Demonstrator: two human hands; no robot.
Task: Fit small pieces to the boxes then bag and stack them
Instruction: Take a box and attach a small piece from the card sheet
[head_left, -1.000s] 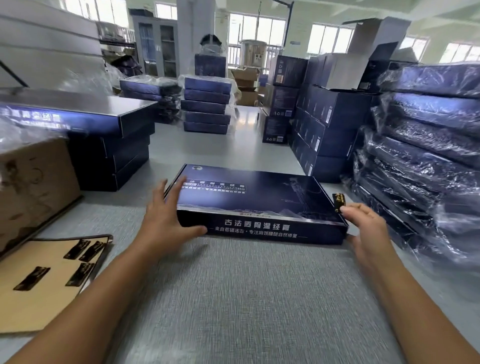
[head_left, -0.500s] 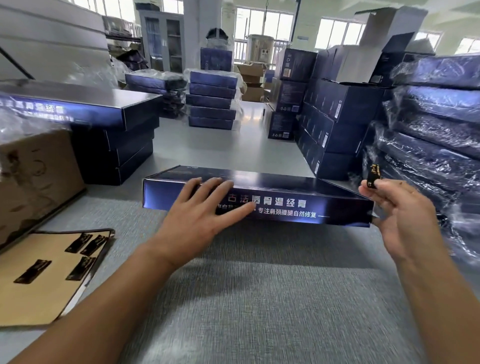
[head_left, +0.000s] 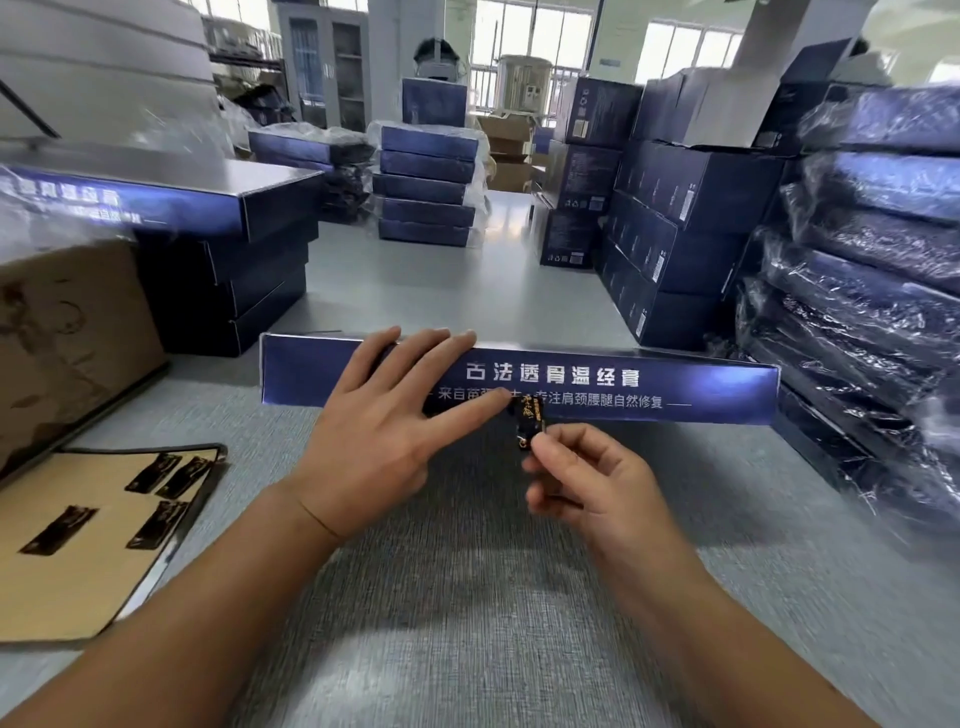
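The left hand (head_left: 384, 431) is extended forward with the forearm running in from the lower left, back of the hand facing up. Its fingers (head_left: 431, 348) are straight and spread moderately wide, laid flat against the near side wall of the dark blue box (head_left: 649, 387); the longest fingertips reach the wall's upper edge. The digit nearest the right hand points sideways along the printed lettering. The left hand grips nothing. The right hand (head_left: 587, 478) comes in from the lower right, wrist slightly raised above the grey table (head_left: 467, 623). Its thumb and forefinger are closed narrowly on the lower end of the small piece (head_left: 530, 421), a black tab with gold markings; the remaining fingers are curled loosely toward the palm. The small piece stands roughly upright above the pinching fingertips, its upper end in front of the box's near wall, just beside the tip of the sideways-pointing left digit. Whether the piece touches the wall cannot be told. The box lies on the table directly beyond both sets of fingertips. Well to the left of the left fingers, a tan sheet (head_left: 78, 571) carries several more black pieces (head_left: 57, 530).
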